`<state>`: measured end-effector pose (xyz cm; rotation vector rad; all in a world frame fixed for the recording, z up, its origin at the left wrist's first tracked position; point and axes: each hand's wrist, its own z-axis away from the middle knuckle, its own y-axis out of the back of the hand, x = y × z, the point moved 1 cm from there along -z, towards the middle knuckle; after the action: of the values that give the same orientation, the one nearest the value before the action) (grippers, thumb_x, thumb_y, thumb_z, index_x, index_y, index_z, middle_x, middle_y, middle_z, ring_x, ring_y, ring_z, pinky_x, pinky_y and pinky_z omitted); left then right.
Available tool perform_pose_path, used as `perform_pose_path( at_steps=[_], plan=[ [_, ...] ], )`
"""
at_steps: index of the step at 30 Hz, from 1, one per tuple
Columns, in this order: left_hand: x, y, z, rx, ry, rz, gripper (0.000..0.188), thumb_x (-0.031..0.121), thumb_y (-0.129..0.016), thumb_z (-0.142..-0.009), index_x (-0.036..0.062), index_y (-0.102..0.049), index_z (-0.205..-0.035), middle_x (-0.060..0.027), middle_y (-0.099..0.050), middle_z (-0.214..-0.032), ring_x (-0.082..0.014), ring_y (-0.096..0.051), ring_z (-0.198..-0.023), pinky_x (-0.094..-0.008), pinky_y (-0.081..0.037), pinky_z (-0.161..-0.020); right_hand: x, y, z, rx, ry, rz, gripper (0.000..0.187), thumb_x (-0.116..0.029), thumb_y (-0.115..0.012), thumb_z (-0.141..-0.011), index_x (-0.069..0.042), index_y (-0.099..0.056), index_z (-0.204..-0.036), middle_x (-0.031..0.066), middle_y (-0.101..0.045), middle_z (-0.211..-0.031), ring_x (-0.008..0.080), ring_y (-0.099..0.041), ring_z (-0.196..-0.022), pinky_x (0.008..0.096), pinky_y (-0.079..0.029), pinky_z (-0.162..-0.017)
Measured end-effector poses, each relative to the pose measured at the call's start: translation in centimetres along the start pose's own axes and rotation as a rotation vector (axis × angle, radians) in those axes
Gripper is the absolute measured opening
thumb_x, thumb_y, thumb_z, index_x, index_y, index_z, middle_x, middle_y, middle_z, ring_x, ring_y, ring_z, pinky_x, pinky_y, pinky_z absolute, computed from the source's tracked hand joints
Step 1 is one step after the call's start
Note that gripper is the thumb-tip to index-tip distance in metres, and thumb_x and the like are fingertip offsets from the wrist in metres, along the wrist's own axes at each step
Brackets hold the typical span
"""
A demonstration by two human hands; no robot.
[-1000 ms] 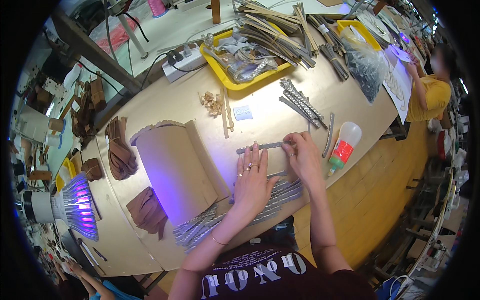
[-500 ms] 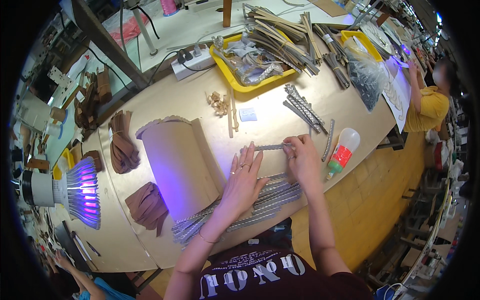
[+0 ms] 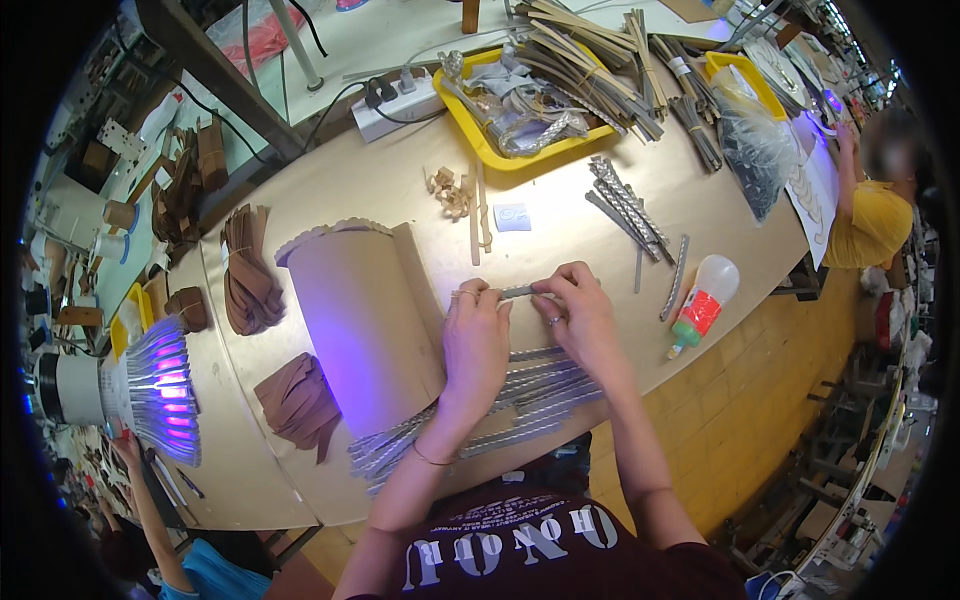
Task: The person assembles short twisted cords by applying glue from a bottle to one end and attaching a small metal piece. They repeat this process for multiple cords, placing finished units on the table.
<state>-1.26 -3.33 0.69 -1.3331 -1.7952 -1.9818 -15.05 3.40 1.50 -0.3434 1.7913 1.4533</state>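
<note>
Since half a second ago the left hand (image 3: 475, 345) has gone from lying flat with fingers spread to curling them — it now pinches the left part of one grey braided strip (image 3: 517, 292). At the strip's right part, the right hand (image 3: 585, 320) keeps its pinch between thumb and fingertips. One co-worker's arm (image 3: 152, 515) at lower left has risen toward a purple-lit fan of strips (image 3: 160, 390). Held between the two hands, the strip is just above or on the tabletop (image 3: 560, 240) — which of these, I cannot tell — beyond a layer of many braided strips (image 3: 540, 388), too overlapped to count. One curved brown sheet (image 3: 365, 320) stands left of the hands; beyond it are three brown bundles, two large and one small. To the right lies one bottle (image 3: 708, 298), with one loose strip (image 3: 675, 278) just beside it. Farther off are one pale blue slip (image 3: 513, 217) and one large yellow tray (image 3: 520, 163).
</note>
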Motion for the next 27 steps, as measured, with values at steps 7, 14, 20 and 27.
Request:
perform_pose_path(
  at_steps=[7,14,20,27],
  plan=[
    [1.2,1.4,0.6,-0.335,-0.022,0.264,0.01,0.007,-0.067,-0.086,-0.0001,-0.067,-0.093,-0.0146,-0.066,-0.096,-0.0308,-0.065,-0.085,-0.038,-0.051,-0.076,0.4,0.6,-0.2,-0.148,0.101,-0.129,0.016,0.001,-0.059,-0.085,-0.001,-0.064,-0.101,0.0173,-0.056,-0.122,0.0342,-0.062,-0.102,0.039,-0.051,-0.087],
    [1.0,2.1,0.3,-0.11,-0.042,0.161,0.028,0.004,-0.06,-0.088,0.0039,-0.061,-0.115,-0.0155,-0.061,-0.121,-0.0328,-0.062,-0.105,-0.0425,-0.048,-0.09,0.0,1.6,-0.1,0.273,0.01,0.143,0.027,-0.014,-0.071,-0.083,-0.004,-0.063,-0.107,0.0146,-0.058,-0.113,0.0311,-0.059,-0.099,0.0392,-0.049,-0.084],
    [1.2,0.1,-0.8,-0.202,-0.211,-0.036,0.041,0.003,-0.055,-0.09,0.0005,-0.052,-0.131,-0.0199,-0.043,-0.145,-0.0362,-0.042,-0.133,-0.0464,-0.034,-0.109,1.4,0.3,-0.8,0.218,-0.129,0.238,0.024,-0.02,-0.073,-0.084,-0.006,-0.064,-0.1,0.0103,-0.058,-0.1,0.0295,-0.057,-0.096,0.0392,-0.047,-0.081],
    [2.1,-2.1,0.3,-0.414,-0.352,-0.149,0.049,0.013,-0.056,-0.094,0.0003,-0.044,-0.14,-0.0214,-0.029,-0.154,-0.0385,-0.027,-0.143,-0.0499,-0.024,-0.116,3.8,4.6,1.3,-0.008,-0.179,0.105,0.017,-0.01,-0.071,-0.085,-0.004,-0.062,-0.098,0.0104,-0.057,-0.097,0.0294,-0.061,-0.087,0.0371,-0.049,-0.076]
  ],
)
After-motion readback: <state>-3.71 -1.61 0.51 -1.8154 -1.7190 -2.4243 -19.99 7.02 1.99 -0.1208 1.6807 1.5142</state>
